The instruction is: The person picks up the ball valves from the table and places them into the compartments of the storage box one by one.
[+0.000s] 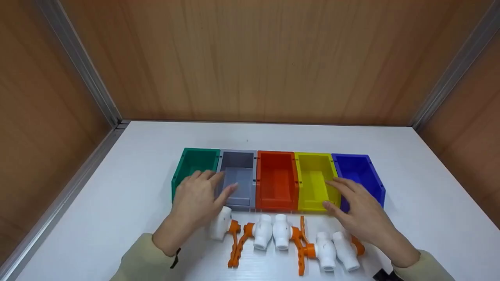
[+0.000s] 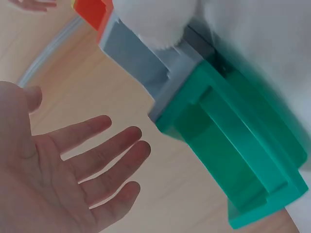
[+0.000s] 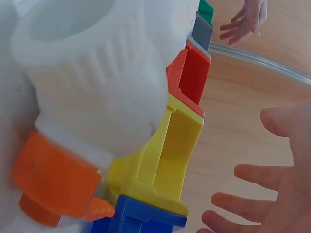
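My left hand hovers over the front of the green bin and the grey bin, fingers spread and holding nothing. Over the yellow bin and the blue bin is my right hand, its fingers loosely extended and the palm bare in the right wrist view. Below the left palm stands a white ball valve with an orange handle. Another white valve lies beside the right hand, its orange part partly hidden by that hand.
Between the grey and yellow bins sits a red bin, all joined in one row. Several more white valves, such as this one, line the white table in front. Wooden panels enclose the back and sides.
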### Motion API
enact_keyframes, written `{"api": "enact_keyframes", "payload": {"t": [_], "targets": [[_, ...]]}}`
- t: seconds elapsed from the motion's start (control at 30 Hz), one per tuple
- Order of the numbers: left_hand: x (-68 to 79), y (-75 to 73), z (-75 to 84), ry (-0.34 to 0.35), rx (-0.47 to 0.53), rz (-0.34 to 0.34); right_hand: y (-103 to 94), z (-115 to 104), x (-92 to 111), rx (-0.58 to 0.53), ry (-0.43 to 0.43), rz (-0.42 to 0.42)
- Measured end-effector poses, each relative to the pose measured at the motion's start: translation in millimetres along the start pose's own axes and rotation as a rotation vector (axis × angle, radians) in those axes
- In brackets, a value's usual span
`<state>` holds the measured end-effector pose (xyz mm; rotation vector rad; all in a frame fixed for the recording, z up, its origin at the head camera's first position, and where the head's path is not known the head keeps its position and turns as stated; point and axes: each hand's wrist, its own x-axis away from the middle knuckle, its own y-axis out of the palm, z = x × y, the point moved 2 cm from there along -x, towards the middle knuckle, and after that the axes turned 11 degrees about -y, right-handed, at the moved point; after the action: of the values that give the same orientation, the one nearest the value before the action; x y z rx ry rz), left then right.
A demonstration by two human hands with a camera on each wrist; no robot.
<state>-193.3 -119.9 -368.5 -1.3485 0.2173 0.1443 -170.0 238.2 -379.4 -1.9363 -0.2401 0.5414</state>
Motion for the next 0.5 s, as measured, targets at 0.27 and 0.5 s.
{"api": "enact_keyframes", "payload": {"t": [0.27,0.5], "targets": [[-11.1,-5.7,-31.3,-0.056,0.048,0.081,-3.5,8.2,9.1,-0.088,-0.052,0.005],[-18.8,-9.3,-57.4,-0.071,0.1,0.144,-5.8,13.0,18.3,-0.104,-0.078,-0.004]]}}
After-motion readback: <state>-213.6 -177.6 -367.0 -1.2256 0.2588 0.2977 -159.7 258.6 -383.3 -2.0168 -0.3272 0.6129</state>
